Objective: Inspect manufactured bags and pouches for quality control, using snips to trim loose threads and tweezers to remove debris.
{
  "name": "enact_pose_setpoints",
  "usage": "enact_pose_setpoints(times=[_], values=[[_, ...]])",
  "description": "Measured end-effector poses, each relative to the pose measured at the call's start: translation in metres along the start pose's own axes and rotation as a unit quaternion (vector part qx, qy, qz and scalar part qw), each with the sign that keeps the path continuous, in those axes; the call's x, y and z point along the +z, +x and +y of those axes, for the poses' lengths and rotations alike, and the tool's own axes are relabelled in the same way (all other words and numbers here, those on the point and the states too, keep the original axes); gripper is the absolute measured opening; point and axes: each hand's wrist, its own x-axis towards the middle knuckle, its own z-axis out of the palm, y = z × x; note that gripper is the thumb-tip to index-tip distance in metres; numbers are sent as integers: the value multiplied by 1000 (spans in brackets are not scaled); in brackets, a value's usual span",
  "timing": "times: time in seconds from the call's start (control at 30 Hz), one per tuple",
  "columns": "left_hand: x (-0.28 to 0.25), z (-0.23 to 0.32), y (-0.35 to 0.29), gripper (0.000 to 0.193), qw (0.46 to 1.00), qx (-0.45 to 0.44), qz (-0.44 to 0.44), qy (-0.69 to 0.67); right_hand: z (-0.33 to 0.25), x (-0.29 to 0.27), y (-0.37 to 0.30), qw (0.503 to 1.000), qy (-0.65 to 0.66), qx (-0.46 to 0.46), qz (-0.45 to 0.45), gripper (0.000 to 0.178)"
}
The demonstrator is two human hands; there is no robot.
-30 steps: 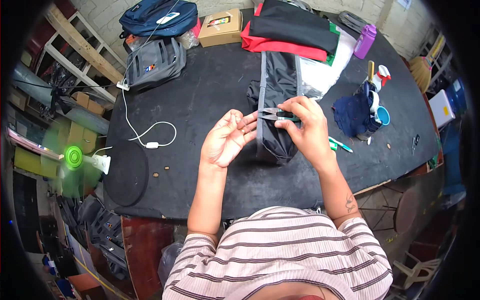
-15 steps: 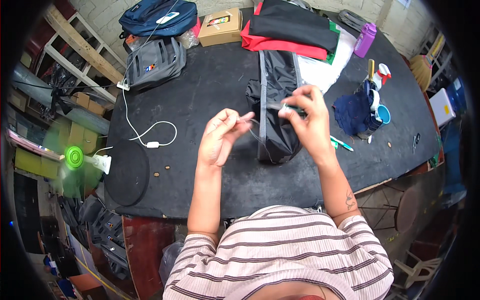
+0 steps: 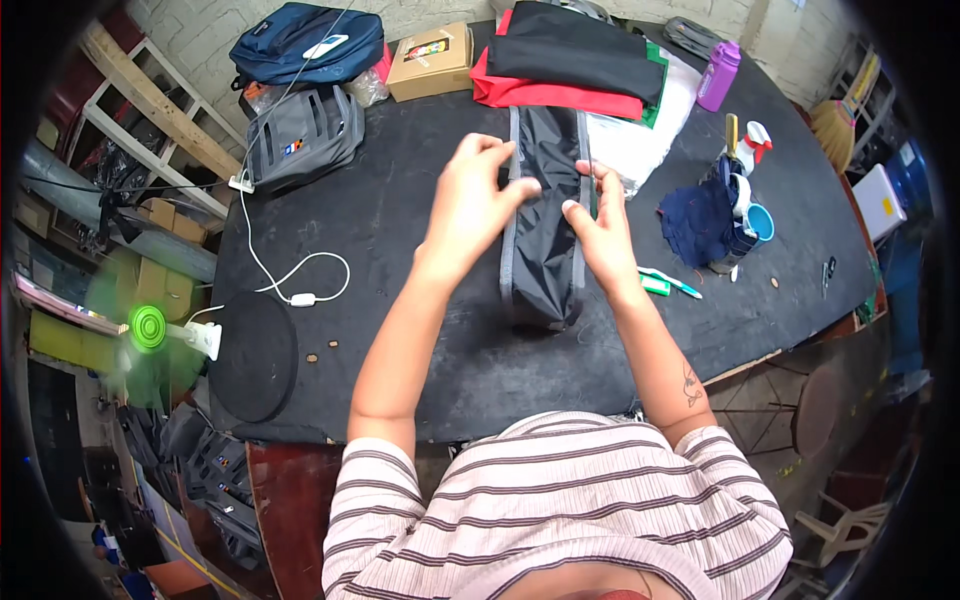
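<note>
Two hands work at a black pouch (image 3: 548, 265), which lies lengthwise near the middle of the desk (image 3: 430, 375), its far end close to the red cloth (image 3: 500, 92) and white sheet (image 3: 640, 155). The left hand (image 3: 468, 205) has its fingers bent at the pouch's left grey edging (image 3: 508, 265), thumb reaching over the black fabric. The right hand (image 3: 605, 230) is at the opposite edge, thumb on the near side and fingers beyond. Whether either one pinches firmly, I cannot tell.

The fabric looks thin and slack, so an uneven pull from the two sides could pucker it or let an edge slip away. Something slim and dark shows by the right fingers, with a bit of green in the palm; if it is a sharp tool, its tip could snag the fabric or prick a finger. The green pen (image 3: 680, 285) near the right wrist might get knocked aside by a wide sweep.

The pouch's underside and interior are out of sight. Fingers cover parts of both edges, and any loose thread is too fine to make out.
</note>
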Motion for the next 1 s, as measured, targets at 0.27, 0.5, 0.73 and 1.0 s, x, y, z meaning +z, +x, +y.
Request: enact_pose_setpoints(times=[0.27,0.5,0.73,1.0], values=[[32,-19,21,14,946,135,33,294,-14,5,-16,998,-54,-9,15,49],[24,-57,36,12,909,-161,-3,-385,-23,-10,27,964,-213,-131,93,51],[26,-16,43,30,992,82,-9,92,0,2,80,961,-187,-164,121,41],[52,-27,44,17,953,84,-3,291,13,8,69,942,-286,-135,113,28]])
